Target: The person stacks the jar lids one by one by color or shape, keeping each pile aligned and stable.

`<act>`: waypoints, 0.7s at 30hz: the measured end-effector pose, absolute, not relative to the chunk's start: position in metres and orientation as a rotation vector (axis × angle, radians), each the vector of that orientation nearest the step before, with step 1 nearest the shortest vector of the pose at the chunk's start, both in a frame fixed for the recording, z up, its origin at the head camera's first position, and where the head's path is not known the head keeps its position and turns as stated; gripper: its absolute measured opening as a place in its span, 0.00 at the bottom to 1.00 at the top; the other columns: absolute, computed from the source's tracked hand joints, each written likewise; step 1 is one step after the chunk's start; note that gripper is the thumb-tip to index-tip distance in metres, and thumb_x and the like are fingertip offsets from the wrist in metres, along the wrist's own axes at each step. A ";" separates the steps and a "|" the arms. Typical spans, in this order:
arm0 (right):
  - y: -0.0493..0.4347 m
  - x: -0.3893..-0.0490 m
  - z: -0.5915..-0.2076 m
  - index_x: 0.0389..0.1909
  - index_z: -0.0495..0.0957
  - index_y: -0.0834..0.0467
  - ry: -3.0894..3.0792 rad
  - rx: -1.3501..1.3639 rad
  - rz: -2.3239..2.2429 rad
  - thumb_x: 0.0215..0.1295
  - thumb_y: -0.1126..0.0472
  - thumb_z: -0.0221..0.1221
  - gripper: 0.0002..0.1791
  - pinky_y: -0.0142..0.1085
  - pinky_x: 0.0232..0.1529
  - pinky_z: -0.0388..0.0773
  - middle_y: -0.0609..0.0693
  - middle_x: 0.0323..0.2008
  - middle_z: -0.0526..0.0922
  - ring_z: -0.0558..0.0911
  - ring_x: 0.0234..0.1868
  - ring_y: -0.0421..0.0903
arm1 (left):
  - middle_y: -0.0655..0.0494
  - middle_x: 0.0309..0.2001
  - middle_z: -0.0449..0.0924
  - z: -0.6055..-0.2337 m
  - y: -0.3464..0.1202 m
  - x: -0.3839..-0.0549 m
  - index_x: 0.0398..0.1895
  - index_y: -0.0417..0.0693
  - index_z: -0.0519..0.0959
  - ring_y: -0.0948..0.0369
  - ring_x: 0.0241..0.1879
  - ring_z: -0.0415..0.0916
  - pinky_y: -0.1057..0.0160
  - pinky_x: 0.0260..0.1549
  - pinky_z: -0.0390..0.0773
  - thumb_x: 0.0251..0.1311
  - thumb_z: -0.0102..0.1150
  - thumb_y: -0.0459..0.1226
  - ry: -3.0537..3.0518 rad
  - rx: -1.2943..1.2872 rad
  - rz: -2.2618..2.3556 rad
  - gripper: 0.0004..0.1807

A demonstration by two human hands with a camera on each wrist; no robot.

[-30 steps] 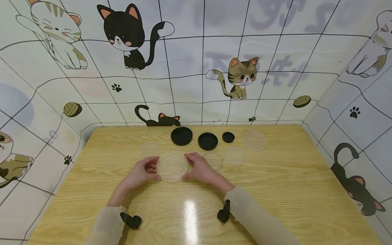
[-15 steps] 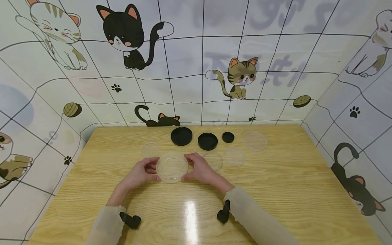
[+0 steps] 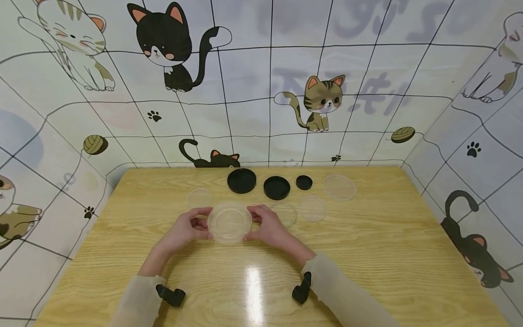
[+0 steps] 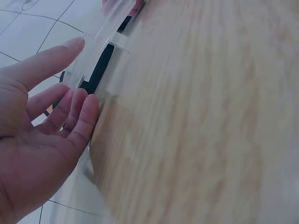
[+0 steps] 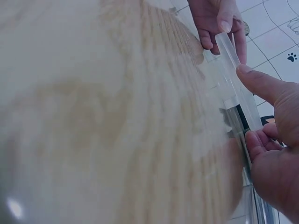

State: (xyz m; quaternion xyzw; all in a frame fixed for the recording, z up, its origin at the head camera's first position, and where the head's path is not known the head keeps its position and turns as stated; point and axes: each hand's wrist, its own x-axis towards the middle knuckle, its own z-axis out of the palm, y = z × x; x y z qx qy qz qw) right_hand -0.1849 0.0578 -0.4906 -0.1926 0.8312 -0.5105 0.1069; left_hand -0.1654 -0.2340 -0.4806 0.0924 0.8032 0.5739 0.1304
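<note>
A clear round plastic lid [image 3: 230, 222], with a ring visible inside its rim, is in front of me in the head view. My left hand [image 3: 185, 230] pinches its left edge, thumb nearer me and fingers on the far side. On the opposite edge, my right hand [image 3: 269, 227] grips it likewise. Seen edge-on in the right wrist view, the lid [image 5: 230, 58] shows a frosted rim held above the table between both hands. In the left wrist view, my thumb and fingertips [image 4: 86, 116] are at the clear rim.
Black round dishes, a large one [image 3: 241, 180], a medium one [image 3: 276, 187] and a small one [image 3: 304, 182], sit along the table's back edge. Several clear round pieces lie around them, including one at left [image 3: 199, 198] and one at far right [image 3: 339, 187]. A cat-patterned wall [image 3: 253, 113] stands behind.
The clear lid looks very slightly larger now, and both forearms have shifted a little outward. Both hands keep their hold on it. The other pieces stay where they were.
</note>
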 end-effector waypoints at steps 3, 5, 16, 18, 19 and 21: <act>0.064 -0.181 -0.488 0.69 0.71 0.67 2.467 -0.596 -1.489 0.44 0.64 0.83 0.49 0.36 0.57 0.79 0.56 0.58 0.75 0.79 0.54 0.50 | 0.39 0.57 0.75 -0.476 -0.229 -0.161 0.70 0.36 0.71 0.51 0.45 0.75 0.66 0.38 0.80 0.51 0.78 0.29 2.343 0.259 1.654 0.41; 0.068 -0.178 -0.485 0.69 0.71 0.67 2.478 -0.610 -1.479 0.43 0.63 0.83 0.50 0.36 0.57 0.79 0.55 0.58 0.76 0.79 0.53 0.49 | 0.41 0.57 0.75 -0.473 -0.225 -0.157 0.69 0.37 0.72 0.51 0.45 0.74 0.66 0.38 0.80 0.51 0.79 0.29 2.342 0.249 1.646 0.41; 0.096 -0.151 -0.471 0.68 0.74 0.63 2.549 -0.670 -1.386 0.42 0.58 0.84 0.49 0.41 0.53 0.79 0.48 0.51 0.76 0.77 0.48 0.47 | 0.43 0.48 0.74 -0.463 -0.204 -0.131 0.67 0.39 0.73 0.50 0.41 0.75 0.65 0.38 0.81 0.46 0.82 0.30 2.331 0.307 1.637 0.42; 0.099 -0.145 -0.470 0.68 0.74 0.63 2.557 -0.682 -1.368 0.42 0.58 0.84 0.49 0.41 0.52 0.79 0.48 0.50 0.76 0.77 0.47 0.47 | 0.43 0.50 0.73 -0.463 -0.200 -0.126 0.68 0.38 0.73 0.51 0.41 0.74 0.65 0.40 0.81 0.44 0.82 0.29 2.330 0.336 1.646 0.43; 0.101 -0.143 -0.470 0.68 0.74 0.64 2.552 -0.686 -1.370 0.42 0.58 0.84 0.49 0.41 0.52 0.79 0.48 0.50 0.76 0.77 0.47 0.47 | 0.43 0.50 0.72 -0.463 -0.199 -0.124 0.68 0.38 0.73 0.51 0.40 0.74 0.65 0.40 0.81 0.43 0.83 0.29 2.334 0.349 1.649 0.44; 0.104 -0.137 -0.469 0.67 0.74 0.64 2.563 -0.692 -1.352 0.42 0.58 0.84 0.49 0.40 0.51 0.79 0.48 0.50 0.76 0.77 0.46 0.47 | 0.43 0.52 0.72 -0.463 -0.195 -0.120 0.67 0.37 0.73 0.52 0.41 0.73 0.64 0.42 0.81 0.42 0.83 0.28 2.340 0.381 1.652 0.44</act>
